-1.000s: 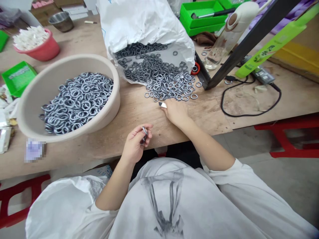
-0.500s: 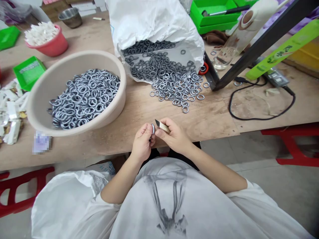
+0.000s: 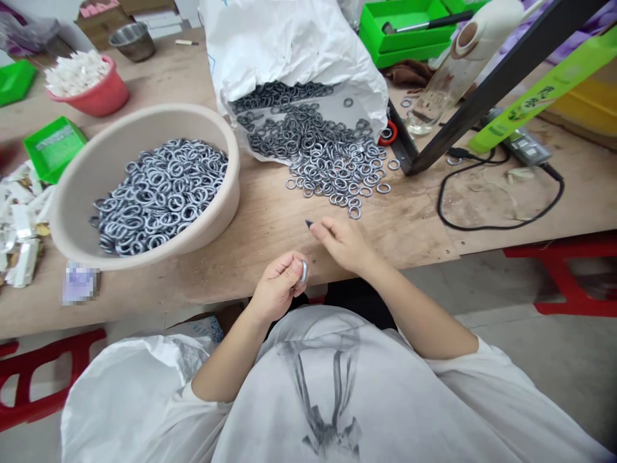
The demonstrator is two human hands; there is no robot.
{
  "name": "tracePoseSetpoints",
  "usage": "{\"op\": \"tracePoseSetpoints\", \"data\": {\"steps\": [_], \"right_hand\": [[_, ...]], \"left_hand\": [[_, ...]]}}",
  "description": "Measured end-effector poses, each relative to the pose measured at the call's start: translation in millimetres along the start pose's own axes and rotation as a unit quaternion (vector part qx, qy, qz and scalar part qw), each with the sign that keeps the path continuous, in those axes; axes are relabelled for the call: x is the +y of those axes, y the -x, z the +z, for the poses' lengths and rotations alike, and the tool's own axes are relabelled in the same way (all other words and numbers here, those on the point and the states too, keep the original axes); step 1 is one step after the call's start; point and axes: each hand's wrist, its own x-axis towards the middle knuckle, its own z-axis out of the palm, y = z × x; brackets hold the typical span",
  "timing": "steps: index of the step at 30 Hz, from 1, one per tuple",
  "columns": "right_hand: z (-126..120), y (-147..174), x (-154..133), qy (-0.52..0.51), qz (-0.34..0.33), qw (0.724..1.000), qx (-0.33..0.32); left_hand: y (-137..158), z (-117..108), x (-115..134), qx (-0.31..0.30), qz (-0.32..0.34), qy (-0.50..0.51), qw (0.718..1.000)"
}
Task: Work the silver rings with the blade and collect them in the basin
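My left hand is closed near the table's front edge, pinching a grey ring between thumb and fingers. Up and to the right of it, my right hand is closed around a small knife-like tool, whose dark pointed tip sticks out to the left. The fingers cover its cream handle. Tool and ring are apart. Beyond my right hand, loose grey rings spill from the mouth of a white sack. A large beige basin at the left holds many more such rings.
White pieces lie left of the basin, near a green tray and a red bowl. A dark metal frame, a bottle and a black cable occupy the right. Red stools stand below the table.
My hands have moved apart: the left one, with the ring, came slightly nearer to me, while the right one lifted away with the tool. The tool's cream handle no longer shows.
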Motion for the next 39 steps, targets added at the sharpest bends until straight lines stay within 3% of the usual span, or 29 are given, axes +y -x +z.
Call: {"op": "tracePoseSetpoints", "data": {"steps": [3, 8, 12, 15, 17, 19, 21, 24, 29, 34, 39], "right_hand": [[-2.3, -37.6, 8.4, 0.076, 0.046, 0.996, 0.026], [6.2, -100.4, 6.1, 0.209, 0.026, 0.977, 0.006], [12.7, -119.3, 12.0, 0.221, 0.031, 0.975, -0.001], [6.7, -107.0, 18.8, 0.112, 0.026, 0.993, 0.038], [1.1, -87.5, 18.3, -0.038, 0.025, 0.998, 0.034], [-1.0, -62.1, 12.5, -0.223, 0.017, 0.975, -0.004], [2.8, -35.8, 3.2, -0.363, 0.014, 0.931, -0.034], [17.7, -4.3, -9.2, -0.444, 0.030, 0.895, -0.022], [31.9, 16.8, -11.5, -0.408, 0.013, 0.912, 0.050], [11.2, 20.4, -6.3, -0.219, -0.119, 0.968, 0.033], [-0.1, 24.3, -12.6, -0.105, -0.189, 0.976, 0.007]], "left_hand": [[0.9, -3.7, 2.7, 0.012, 0.003, 0.022, 1.000], [-2.6, -13.8, 7.1, 0.060, -0.013, 0.041, 0.997], [-5.9, -22.3, 10.9, 0.122, -0.018, 0.058, 0.991], [-10.7, -24.7, 13.1, 0.149, -0.023, 0.061, 0.987], [-15.2, -22.3, 12.4, 0.151, -0.013, 0.054, 0.987], [-19.8, -16.4, 9.1, 0.145, 0.006, 0.036, 0.989], [-23.3, -8.3, 3.4, 0.131, 0.024, 0.013, 0.991], [-24.9, 3.4, -6.1, 0.118, 0.039, 0.002, 0.992], [-19.0, 8.5, -10.8, 0.101, 0.025, 0.042, 0.994], [-12.6, 0.3, -2.6, 0.026, 0.012, 0.030, 0.999], [-13.5, -1.8, 0.7, 0.015, -0.006, 0.030, 0.999]]}}
